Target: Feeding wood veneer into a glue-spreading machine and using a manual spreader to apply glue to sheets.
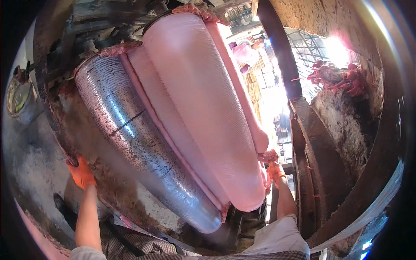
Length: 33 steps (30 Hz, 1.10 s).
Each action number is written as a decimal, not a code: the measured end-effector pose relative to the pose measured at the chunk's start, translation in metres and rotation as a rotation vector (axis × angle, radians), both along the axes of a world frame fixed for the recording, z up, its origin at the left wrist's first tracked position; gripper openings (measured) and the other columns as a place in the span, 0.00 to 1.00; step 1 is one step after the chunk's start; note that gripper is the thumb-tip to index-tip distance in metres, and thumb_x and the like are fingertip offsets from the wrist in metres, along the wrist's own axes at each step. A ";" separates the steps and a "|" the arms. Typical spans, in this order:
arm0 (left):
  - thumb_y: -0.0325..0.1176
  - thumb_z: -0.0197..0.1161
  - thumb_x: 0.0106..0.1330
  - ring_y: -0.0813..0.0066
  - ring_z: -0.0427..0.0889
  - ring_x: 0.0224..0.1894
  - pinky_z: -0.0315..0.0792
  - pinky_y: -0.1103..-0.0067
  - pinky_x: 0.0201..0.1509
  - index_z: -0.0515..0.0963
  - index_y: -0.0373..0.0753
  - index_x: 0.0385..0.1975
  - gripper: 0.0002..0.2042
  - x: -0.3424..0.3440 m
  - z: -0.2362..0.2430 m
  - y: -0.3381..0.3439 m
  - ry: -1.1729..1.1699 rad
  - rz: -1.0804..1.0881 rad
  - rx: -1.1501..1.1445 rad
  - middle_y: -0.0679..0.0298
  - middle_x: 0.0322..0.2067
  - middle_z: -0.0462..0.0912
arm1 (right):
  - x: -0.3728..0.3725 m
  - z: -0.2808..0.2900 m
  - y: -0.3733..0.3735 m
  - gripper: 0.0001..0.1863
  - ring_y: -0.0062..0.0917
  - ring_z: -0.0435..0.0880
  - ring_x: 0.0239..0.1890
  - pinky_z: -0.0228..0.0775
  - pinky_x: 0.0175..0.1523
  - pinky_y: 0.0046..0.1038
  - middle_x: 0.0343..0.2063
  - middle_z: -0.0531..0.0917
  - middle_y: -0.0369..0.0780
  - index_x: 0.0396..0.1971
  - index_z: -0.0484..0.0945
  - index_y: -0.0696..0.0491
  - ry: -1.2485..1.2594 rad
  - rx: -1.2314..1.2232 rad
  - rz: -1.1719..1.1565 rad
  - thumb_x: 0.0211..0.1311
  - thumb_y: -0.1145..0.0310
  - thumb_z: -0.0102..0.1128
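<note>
Two long rollers lie side by side before me. One is bare shiny metal (pixel 123 117) with dark specks and scratches. The other carries a thick layer of soft pink material (pixel 203 99), with more of it in the gap between them. My left hand (pixel 81 172), in an orange glove, is closed round the dark metal edge (pixel 60 138) of the machine frame. At the right side of the pink roller, my right hand (pixel 276 171), also gloved in orange, is closed on a lump of the pink material (pixel 268 156). Part of that grip is hidden.
Rough pink crusts (pixel 195 9) cling to the far roller ends. A heavy dark frame (pixel 327 173) rises on the right, with a pink clump (pixel 338 78) on it. Beyond stands another person (pixel 245 54). A bucket (pixel 21 102) sits at far left.
</note>
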<state>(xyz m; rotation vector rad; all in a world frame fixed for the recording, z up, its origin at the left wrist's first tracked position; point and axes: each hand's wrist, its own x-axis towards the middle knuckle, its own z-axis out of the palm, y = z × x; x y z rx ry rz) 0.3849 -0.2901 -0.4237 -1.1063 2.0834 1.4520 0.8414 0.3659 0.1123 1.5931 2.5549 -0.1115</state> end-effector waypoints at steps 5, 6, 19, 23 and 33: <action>0.57 0.58 0.62 0.55 0.73 0.62 0.63 0.68 0.64 0.61 0.42 0.68 0.38 0.000 -0.006 -0.011 0.122 0.061 0.042 0.55 0.63 0.72 | -0.114 -0.039 0.009 0.10 0.35 0.84 0.30 0.77 0.36 0.37 0.26 0.82 0.44 0.34 0.79 0.55 -0.621 0.622 0.624 0.53 0.68 0.56; 0.57 0.58 0.62 0.55 0.73 0.62 0.63 0.68 0.64 0.61 0.42 0.68 0.38 0.001 -0.009 -0.020 0.125 0.065 0.019 0.55 0.63 0.72 | -0.136 -0.050 -0.009 0.09 0.29 0.81 0.31 0.74 0.34 0.34 0.28 0.79 0.39 0.37 0.76 0.51 -0.227 0.072 0.189 0.59 0.66 0.53; 0.54 0.58 0.63 0.52 0.74 0.60 0.68 0.65 0.61 0.64 0.42 0.66 0.34 0.000 -0.011 -0.052 -0.045 0.049 -0.037 0.54 0.62 0.72 | -0.414 -0.092 -0.181 0.18 0.17 0.72 0.20 0.65 0.22 0.22 0.26 0.78 0.32 0.54 0.74 0.47 0.527 -0.364 0.057 0.63 0.65 0.56; 0.55 0.57 0.62 0.51 0.74 0.59 0.68 0.65 0.61 0.64 0.44 0.66 0.34 0.005 -0.018 -0.058 0.039 0.075 -0.067 0.55 0.61 0.73 | -0.431 -0.104 -0.256 0.26 0.17 0.77 0.27 0.70 0.25 0.21 0.35 0.78 0.33 0.62 0.66 0.46 0.565 -0.599 0.182 0.66 0.59 0.57; 0.57 0.58 0.59 0.49 0.77 0.56 0.70 0.61 0.55 0.64 0.42 0.65 0.37 0.014 -0.061 -0.060 0.154 0.052 -0.128 0.53 0.60 0.74 | -0.294 -0.228 -0.403 0.09 0.45 0.83 0.26 0.74 0.30 0.45 0.22 0.83 0.45 0.35 0.73 0.48 -0.360 0.472 0.913 0.59 0.60 0.54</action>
